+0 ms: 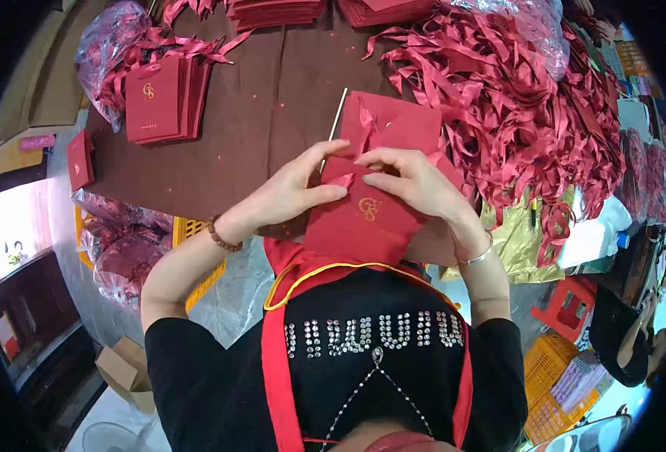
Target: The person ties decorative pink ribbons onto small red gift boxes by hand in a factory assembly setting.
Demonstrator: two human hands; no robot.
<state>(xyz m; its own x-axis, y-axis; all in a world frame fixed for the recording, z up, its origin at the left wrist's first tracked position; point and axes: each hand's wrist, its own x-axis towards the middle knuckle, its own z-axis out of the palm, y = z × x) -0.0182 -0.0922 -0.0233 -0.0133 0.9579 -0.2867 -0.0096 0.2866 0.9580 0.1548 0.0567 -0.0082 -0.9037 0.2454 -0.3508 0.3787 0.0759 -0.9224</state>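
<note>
In the head view, a red paper bag (359, 226) with a gold monogram lies at the near table edge, against my apron. My left hand (306, 177) is closed on a piece of the red ribbon (346, 180) at the bag's top edge, thumb pressing it. Close by, my right hand (412, 181) has its fingers bent over the same edge, thumb and fingers closed on the bag. Beyond my hands lies another red bag (404, 117) with a ribbon loop. A thin pale rod (338, 120) extends up past my left fingers.
A large heap of red ribboned pieces (499, 98) covers the right side of the brown table (250, 90). Finished-looking red bags (152, 105) stand at left, with red stacks (276, 11) at the far edge. A yellow crate (189, 226) sits below left.
</note>
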